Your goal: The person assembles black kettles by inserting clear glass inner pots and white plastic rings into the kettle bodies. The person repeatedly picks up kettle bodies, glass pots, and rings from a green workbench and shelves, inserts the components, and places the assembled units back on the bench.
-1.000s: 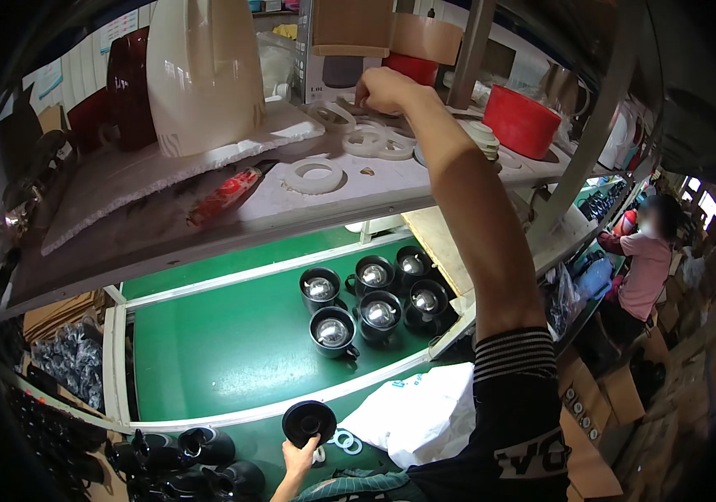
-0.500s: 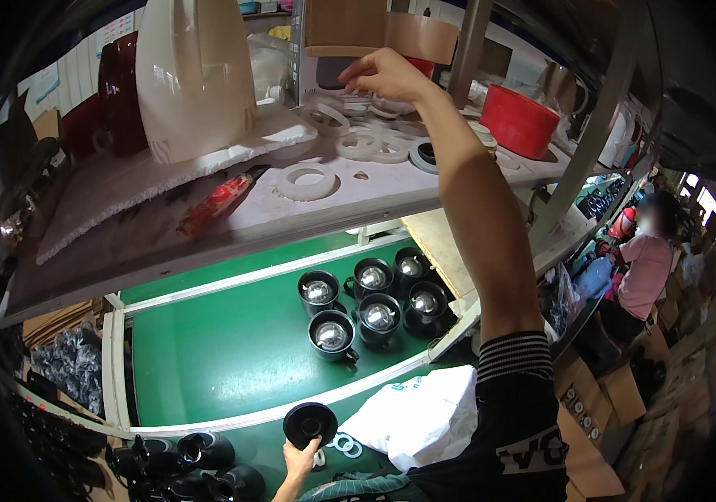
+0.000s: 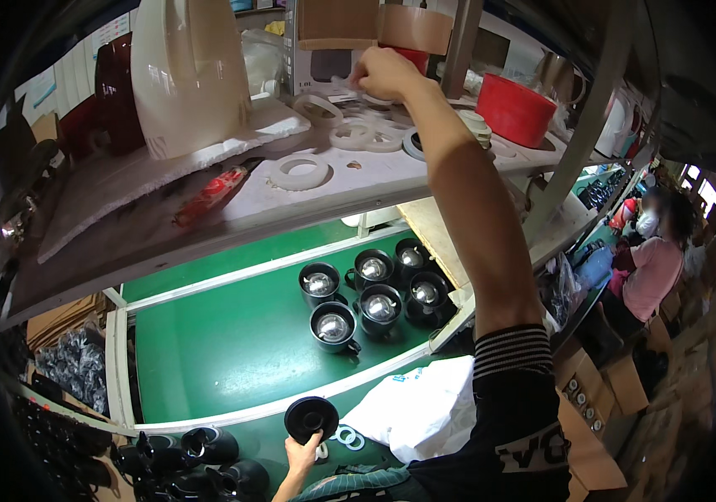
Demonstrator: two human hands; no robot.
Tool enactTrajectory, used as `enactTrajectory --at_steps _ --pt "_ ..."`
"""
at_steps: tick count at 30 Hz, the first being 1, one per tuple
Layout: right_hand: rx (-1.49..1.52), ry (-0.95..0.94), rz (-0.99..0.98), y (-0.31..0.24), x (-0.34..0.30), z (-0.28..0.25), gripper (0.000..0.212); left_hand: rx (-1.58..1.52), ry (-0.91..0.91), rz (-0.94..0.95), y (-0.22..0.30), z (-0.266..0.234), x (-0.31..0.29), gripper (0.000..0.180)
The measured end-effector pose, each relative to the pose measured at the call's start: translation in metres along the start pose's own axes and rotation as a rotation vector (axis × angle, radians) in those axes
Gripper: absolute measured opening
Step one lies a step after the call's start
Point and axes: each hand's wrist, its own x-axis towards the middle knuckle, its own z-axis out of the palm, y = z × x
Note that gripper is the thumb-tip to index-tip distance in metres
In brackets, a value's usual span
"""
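My left hand [image 3: 301,458] is low in the picture, gripping a round black lid [image 3: 311,421] with a raised centre. My right arm stretches up over the shelf [image 3: 249,209]. There my right hand [image 3: 387,74] is closed, its fingertips bent downward above the small parts at the back; whatever they hold, if anything, is hidden. White plastic rings [image 3: 299,171] lie scattered in front of and below this hand. Pale rings [image 3: 348,437] also rest beside my left hand, next to a white plastic bag [image 3: 420,410].
Several black pots with shiny insides [image 3: 333,326] stand on the green belt [image 3: 207,360]. On the shelf are a cream jug-like housing [image 3: 190,84], red-handled tool [image 3: 211,194] and red round container [image 3: 515,109]. Black pots [image 3: 207,446] crowd the lower left. A person [image 3: 651,268] is at right.
My right hand has curled its fingers in and shifted slightly left. My left hand keeps the lid in nearly the same place. The view has shifted slightly.
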Motion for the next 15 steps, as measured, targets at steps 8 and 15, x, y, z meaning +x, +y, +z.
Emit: enactTrajectory --at_steps 8,15 --pt "0.66 -0.017 0.005 0.025 0.003 -0.011 0.021 0.095 -0.024 -0.068 0.014 -0.002 -0.005 0.033" --pt "0.675 -0.118 0.066 0.033 0.004 -0.014 0.019 0.074 -0.034 -0.027 0.026 0.004 -0.003 0.032"
